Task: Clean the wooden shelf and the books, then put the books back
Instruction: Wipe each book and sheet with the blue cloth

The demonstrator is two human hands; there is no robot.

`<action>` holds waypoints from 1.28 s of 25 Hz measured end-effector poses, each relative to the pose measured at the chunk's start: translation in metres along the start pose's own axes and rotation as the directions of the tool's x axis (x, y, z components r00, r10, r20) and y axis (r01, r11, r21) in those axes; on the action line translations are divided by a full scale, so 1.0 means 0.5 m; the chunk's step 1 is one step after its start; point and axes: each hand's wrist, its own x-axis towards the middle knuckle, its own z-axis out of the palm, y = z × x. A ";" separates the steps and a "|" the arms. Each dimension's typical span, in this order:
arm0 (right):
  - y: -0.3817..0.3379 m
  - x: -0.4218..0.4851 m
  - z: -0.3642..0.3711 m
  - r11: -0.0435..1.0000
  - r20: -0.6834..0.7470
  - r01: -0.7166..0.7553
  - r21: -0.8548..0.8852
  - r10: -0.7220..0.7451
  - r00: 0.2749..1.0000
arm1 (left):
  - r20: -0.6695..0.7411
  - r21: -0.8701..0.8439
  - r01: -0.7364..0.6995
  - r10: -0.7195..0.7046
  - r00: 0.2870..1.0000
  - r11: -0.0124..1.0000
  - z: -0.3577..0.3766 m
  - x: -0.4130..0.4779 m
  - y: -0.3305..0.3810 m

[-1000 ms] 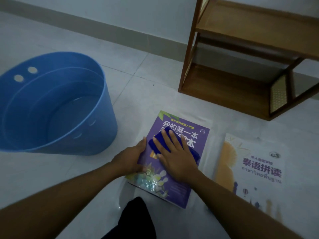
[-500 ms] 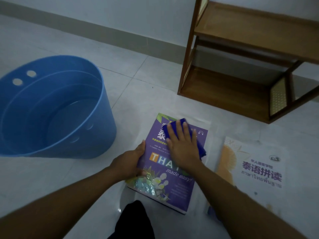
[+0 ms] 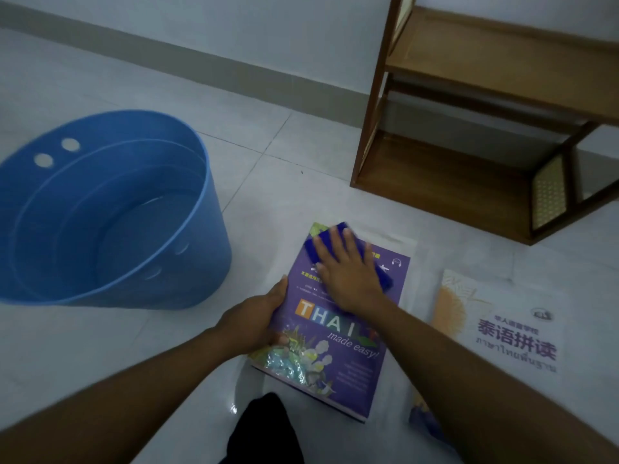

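purple book (image 3: 335, 356) flat on the floor (image 3: 284, 155), cover up, printed "thai made easy!", turned a little askew, top edge towards the shelf (image 3: 445, 175). on the upper part of the cover a blue cloth (image 3: 384, 277), pressed down under the right hand (image 3: 348, 279): palm flat, fingers straight and slightly spread, cloth showing past the fingertips and beside the little finger. at the book's left edge the left hand (image 3: 254, 324), gripping it, fingers closed on the edge and one fingertip on the cover by the pictured lower part. under the book's top right corner a pale sheet or cover (image 3: 403, 244), not clear which. to the right, apart from the purple book, a white book (image 3: 502, 333), also flat on the floor and cover up, an orange patch at its left and purple characters in the middle, lower left part hidden behind the right forearm. beyond both books the shelf, wooden, standing on the floor by the wall (image 3: 234, 28), two boards in view, a woven panel low at its right end. left of the purple book, near but not touching, a blue bucket (image 3: 214, 256), round, holes in its wall, shallow water (image 3: 144, 236) in the bottom. along the foot of the wall a grey skirting (image 3: 167, 52). at the bottom edge, between the forearms, dark clothing (image 3: 264, 430).
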 end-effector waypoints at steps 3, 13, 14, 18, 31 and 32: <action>-0.025 -0.020 0.012 0.968 0.012 0.231 -0.095 -0.231 0.973 | -0.008 -0.022 -0.005 0.004 1.000 1.000 0.002 0.001 -0.006; -0.034 -0.012 0.014 0.999 -0.038 0.033 -0.014 -0.033 0.999 | -0.033 -0.011 0.010 -0.011 0.999 1.000 0.006 -0.008 0.004; -0.024 -0.044 0.025 0.996 -0.034 0.081 -0.047 -0.083 0.996 | -0.037 0.003 0.012 -0.012 0.999 1.000 0.006 -0.009 0.003; 0.063 -0.108 0.032 0.998 -0.089 -0.024 -0.065 0.018 0.996 | -0.037 0.018 0.035 -0.034 0.999 0.999 0.006 -0.011 0.003; 0.095 -0.220 0.072 0.840 -0.117 0.435 -0.324 -0.492 0.863 | -0.039 0.056 0.011 -0.008 0.999 0.998 0.004 -0.010 0.003; 0.100 -0.202 0.068 0.895 -0.163 0.326 -0.304 -0.386 0.908 | -0.040 0.050 0.009 -0.007 0.999 0.999 0.003 -0.010 0.003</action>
